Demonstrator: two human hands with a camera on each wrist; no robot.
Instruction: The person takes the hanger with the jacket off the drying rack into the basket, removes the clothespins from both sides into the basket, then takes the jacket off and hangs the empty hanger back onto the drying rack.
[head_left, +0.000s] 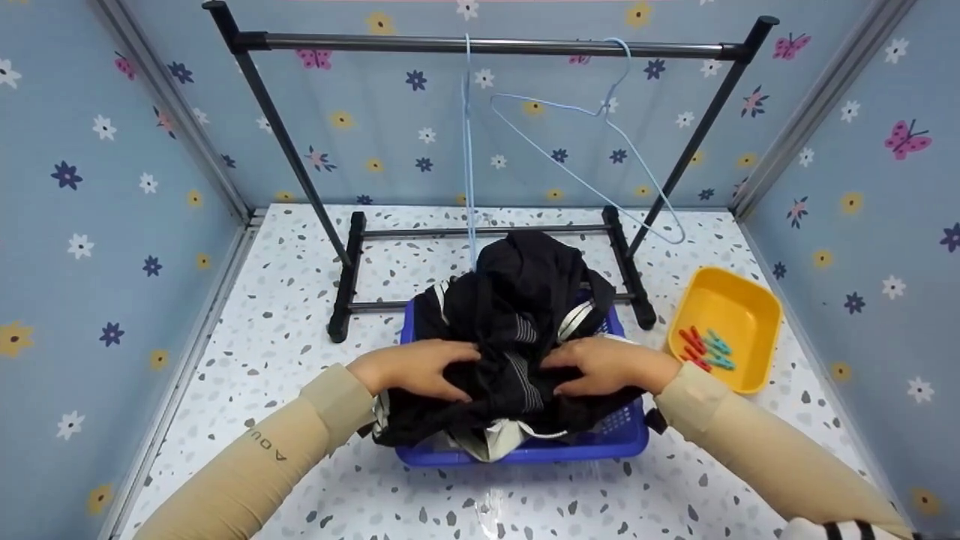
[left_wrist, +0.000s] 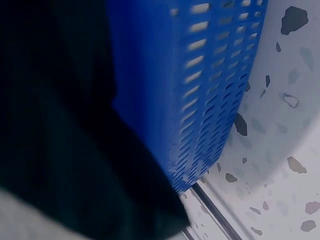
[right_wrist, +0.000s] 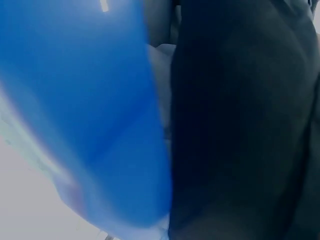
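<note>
A pile of black clothes [head_left: 529, 277] with white stripes and pale trim fills a blue plastic basket [head_left: 525, 452] and spills over its rim. On the left of the pile my left hand [head_left: 420, 367] rests, thumb and fingers spread apart on the cloth. My right hand [head_left: 607, 364] touches the pile's right side in the same way. Neither hand appears in its wrist view. The left wrist view shows dark cloth [left_wrist: 55, 125] beside the slotted basket wall [left_wrist: 195, 90]; the right wrist view has blurred blue plastic [right_wrist: 95, 115] beside dark cloth [right_wrist: 240, 125].
Behind the basket stands a black garment rack [head_left: 360, 43]. Two light-blue hangers hang on its bar, one edge-on [head_left: 468, 150] and one turned sideways [head_left: 570, 105]. At right sits a yellow tub [head_left: 739, 300] with red pegs [head_left: 694, 341] and teal pegs [head_left: 718, 343]. Flowered walls enclose the speckled floor [head_left: 277, 300].
</note>
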